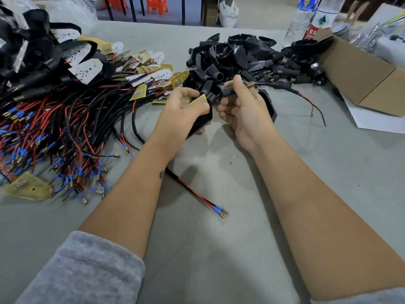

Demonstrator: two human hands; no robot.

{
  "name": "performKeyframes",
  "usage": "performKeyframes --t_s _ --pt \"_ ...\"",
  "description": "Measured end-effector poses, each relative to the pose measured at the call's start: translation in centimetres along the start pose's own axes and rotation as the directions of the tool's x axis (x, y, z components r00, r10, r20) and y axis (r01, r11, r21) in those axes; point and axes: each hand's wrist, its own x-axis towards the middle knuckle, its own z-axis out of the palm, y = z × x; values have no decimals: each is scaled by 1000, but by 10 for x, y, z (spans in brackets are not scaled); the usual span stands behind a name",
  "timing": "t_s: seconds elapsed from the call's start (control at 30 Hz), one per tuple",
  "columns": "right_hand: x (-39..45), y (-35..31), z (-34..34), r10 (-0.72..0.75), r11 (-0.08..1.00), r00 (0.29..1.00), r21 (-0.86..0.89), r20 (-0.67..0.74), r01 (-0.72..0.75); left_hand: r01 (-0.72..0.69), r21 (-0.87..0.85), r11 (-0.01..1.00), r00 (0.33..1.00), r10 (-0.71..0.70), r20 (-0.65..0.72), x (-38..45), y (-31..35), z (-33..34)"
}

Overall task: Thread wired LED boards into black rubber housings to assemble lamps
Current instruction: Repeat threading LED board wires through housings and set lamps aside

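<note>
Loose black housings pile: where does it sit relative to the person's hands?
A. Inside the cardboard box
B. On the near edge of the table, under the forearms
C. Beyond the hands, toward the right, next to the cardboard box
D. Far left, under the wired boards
C: the pile of black housings lies on the table past the left hand and right hand, beside the cardboard box.

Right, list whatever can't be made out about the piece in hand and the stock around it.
- Black rubber housing, head view: mostly hidden behind the left hand and LED board, so how far the wire is threaded is unclear.
- Cable in the right hand: fingers cover the gripped end.
- Water bottles: cut off by the top edge.
- Pile of finished lamps: cut off by the left edge.
</note>
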Motion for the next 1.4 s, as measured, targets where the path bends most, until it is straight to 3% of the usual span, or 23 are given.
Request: performKeyframes --t_s 0.17,0.5,0.8,1.0,1.13,1.27,1.4 --pt "0 0 0 -6 996 999 93 -33 9 -29 17 999 999 30 -40 1 -3 -1" --pt "-4 -2 0 -11 999 1000 32 22 10 -163 56 985 986 165 -22 -1 -3 -4" --pt "-4 -1 -1 -27 999 1000 38 11 27 -143 70 987 989 145 -19 -2 -1 -4" --pt "-1 2 -2 -45 998 999 38 10 45 -22 -58 998 1000 22 -3 -3 5 -4" --pt "2 3 -3 -39 997 999 63 -12 40 -177 124 976 984 173 43 -4 0 -2" --pt "2 3 0 15 994 998 107 -60 -8 -251 91 964 965 242 97 -4 -5 -3" --pt "1 3 2 15 1000 1000 12 26 -15 -247 56 967 969 247 12 0 -7 -2"
